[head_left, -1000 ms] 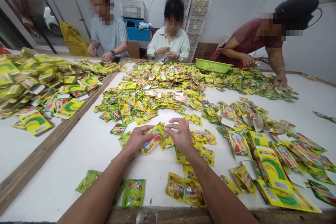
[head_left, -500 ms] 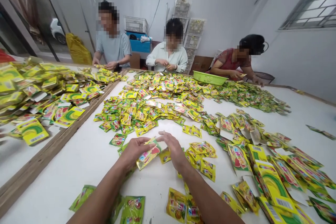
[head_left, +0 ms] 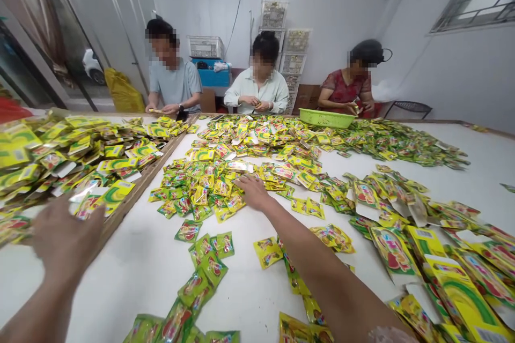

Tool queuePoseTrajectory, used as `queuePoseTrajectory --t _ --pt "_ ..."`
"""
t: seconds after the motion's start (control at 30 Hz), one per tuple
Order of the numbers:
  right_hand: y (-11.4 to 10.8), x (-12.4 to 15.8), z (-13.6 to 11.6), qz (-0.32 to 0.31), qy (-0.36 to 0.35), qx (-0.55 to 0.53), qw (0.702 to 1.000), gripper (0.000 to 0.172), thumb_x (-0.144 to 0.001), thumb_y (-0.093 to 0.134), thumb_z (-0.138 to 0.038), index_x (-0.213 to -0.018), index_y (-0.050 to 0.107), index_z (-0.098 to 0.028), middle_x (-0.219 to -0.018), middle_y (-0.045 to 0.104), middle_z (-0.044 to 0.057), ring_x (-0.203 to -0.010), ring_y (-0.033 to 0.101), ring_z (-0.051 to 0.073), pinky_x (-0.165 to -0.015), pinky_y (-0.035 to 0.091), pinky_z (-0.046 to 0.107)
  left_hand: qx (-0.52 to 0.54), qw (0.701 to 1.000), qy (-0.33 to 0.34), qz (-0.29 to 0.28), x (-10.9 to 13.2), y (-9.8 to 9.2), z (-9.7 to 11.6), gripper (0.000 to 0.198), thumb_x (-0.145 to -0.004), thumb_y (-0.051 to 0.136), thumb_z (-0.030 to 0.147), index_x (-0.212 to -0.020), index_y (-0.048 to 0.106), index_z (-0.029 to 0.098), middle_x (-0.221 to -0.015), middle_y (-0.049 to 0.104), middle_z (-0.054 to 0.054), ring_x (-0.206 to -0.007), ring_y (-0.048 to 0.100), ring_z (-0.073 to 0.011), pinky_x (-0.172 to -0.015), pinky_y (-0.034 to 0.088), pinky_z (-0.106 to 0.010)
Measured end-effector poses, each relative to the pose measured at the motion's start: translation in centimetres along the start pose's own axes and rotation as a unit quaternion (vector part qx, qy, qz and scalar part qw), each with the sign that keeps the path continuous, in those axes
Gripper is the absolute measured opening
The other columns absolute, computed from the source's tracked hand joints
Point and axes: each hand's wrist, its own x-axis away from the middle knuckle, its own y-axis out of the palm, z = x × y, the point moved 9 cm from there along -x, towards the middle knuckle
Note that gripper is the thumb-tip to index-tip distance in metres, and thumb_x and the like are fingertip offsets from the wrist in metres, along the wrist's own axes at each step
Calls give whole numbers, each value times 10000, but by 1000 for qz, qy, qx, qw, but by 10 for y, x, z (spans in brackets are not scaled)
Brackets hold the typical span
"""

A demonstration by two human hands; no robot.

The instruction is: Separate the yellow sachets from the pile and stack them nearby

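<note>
My left hand is blurred at the left, over the wooden divider, with its fingers spread beside the heap of yellow-green cartons. Nothing shows in its grasp. My right hand reaches into the middle pile of small candy packets; its fingertips touch the pile, and whether they grip a packet is too small to tell. Green packets lie in a trail between my arms. Yellow packets rest just left of my right forearm.
A wooden divider crosses the white table on the left. More cartons are heaped at the right. A green basket stands at the far edge, where three people sit handling small items.
My hands have parted, and the carton they held together is no longer between them. The left hand moved left over the divider; the right hand moved forward to the packet pile.
</note>
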Motion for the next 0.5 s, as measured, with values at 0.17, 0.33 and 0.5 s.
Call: queuePoseTrajectory --t 0.17,0.33,0.5 --pt "0 9 10 5 -7 -14 1000 526 -739 392 17 -1107 630 -272 -1149 649 45 -1087 532 245 -908 312 446 10 990 23 -137 41 91 43 386 -706 560 445 -987 645 194 -1010 689 -94 -968 610 -323 -850 453 -420" --pt "-29 61 36 84 81 -254 960 283 -793 495 -208 -1032 642 -238 -743 660 13 -716 574 184 -696 400 309 180 933 44 -308 93 169 95 350 -692 605 466 -888 680 185 -953 712 -92 -925 637 -269 -828 471 -354" --pt "-31 111 28 80 95 -546 829 342 -708 629 -443 -945 605 -197 -640 566 -29 -600 511 135 -611 421 269 352 794 -55 -492 169 213 150 434 -560 754 441 -851 622 147 -664 656 -12 -652 647 -188 -679 507 -308"
